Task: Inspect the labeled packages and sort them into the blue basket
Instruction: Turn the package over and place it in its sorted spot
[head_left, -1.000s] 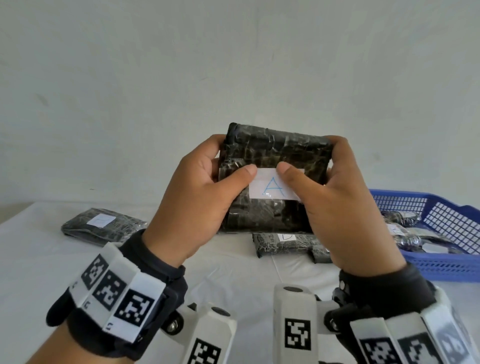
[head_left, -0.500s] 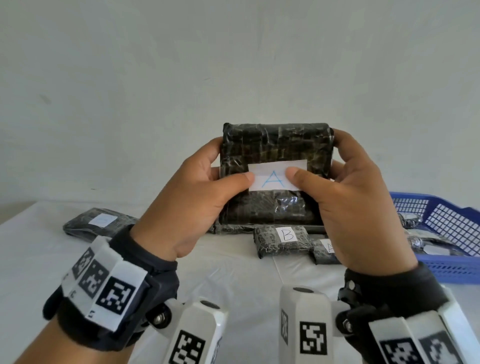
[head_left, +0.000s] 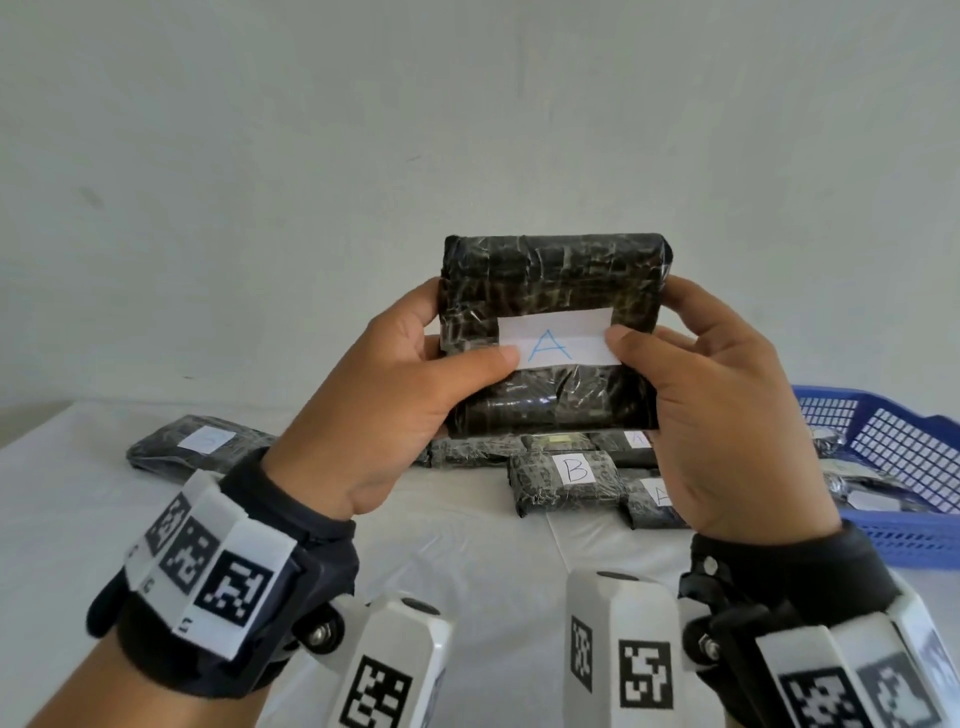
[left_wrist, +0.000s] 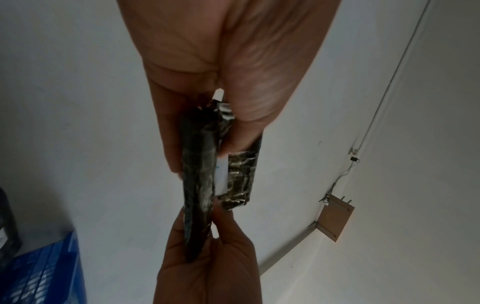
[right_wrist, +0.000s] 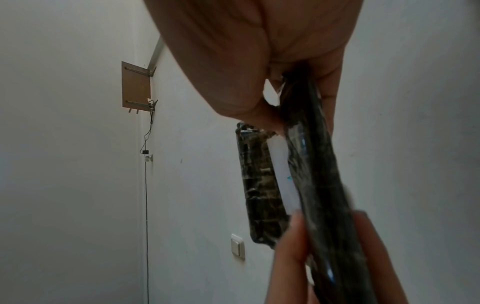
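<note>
- Head view: both hands hold one black wrapped package (head_left: 553, 332) upright in the air above the table (head_left: 467, 561), well clear of it, label side facing the camera.
- Left hand (head_left: 384, 410) grips the package's left edge, thumb across the front onto the white label (head_left: 556, 340); fingers curled behind.
- Right hand (head_left: 727, 431) mirrors it on the right edge, thumb tip on the label's right end.
- Label reads "A" in blue, fully legible between the two thumbs.
- Step in hand, as I judge it: inspection. Keep the thumbs off the letter and the face square to the eyes.
- Left wrist view shows the package edge-on and thin, so it likely flexes; a hold on both edges suits it.
- Blue basket (head_left: 883, 441) sits at the table's right edge and already has wrapped packages inside.
- More packages lie at the table's far edge: one marked "B" (head_left: 566, 480), one "A" (head_left: 657, 499) partly hidden, one near the far left corner (head_left: 197, 447) with an unreadable label.
- Next, probably: release the left hand and carry right to the basket.
</note>
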